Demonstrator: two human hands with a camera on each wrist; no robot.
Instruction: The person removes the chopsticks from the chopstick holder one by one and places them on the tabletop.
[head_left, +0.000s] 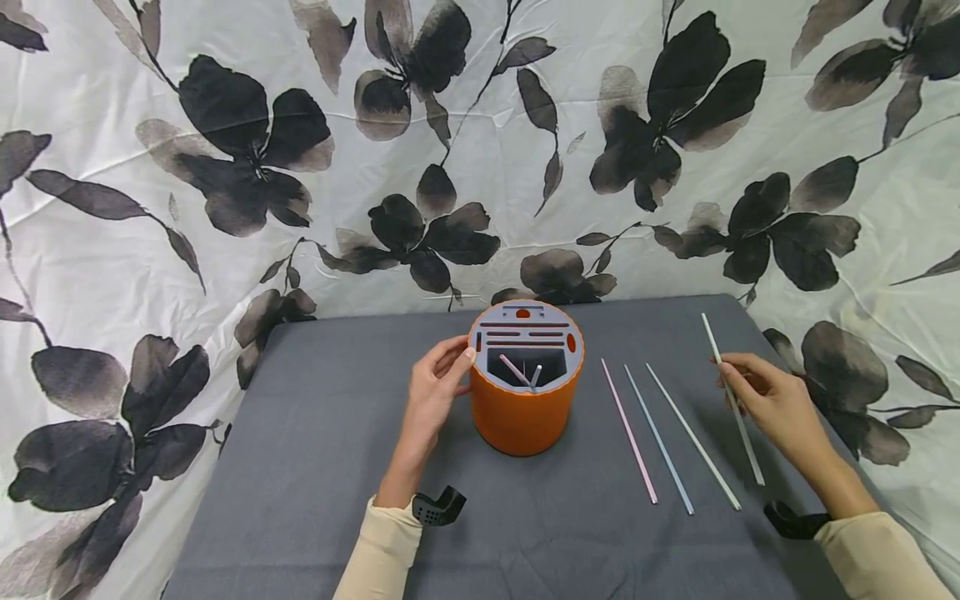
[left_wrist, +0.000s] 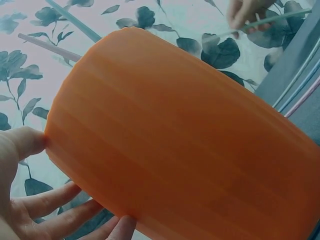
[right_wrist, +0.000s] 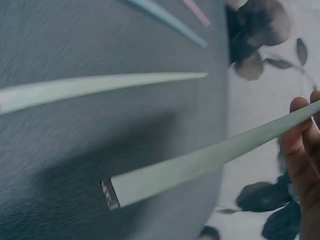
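An orange round pen holder with a grey slotted top stands upright on the table. My left hand grips its left side, thumb at the rim and fingers against the wall. Two thin sticks lean in its large opening, one of them a pink stick. Far to the right, my right hand pinches a pale green stick near its far end. The stick's near end shows dark in the right wrist view, slanting over its shadow. Between pen holder and right hand lie a pink stick, a blue stick and a pale stick.
A grey cloth covers the table, whose back edge runs just behind the pen holder. White fabric with dark flowers hangs behind and down both sides. Dark bands sit at both wrists.
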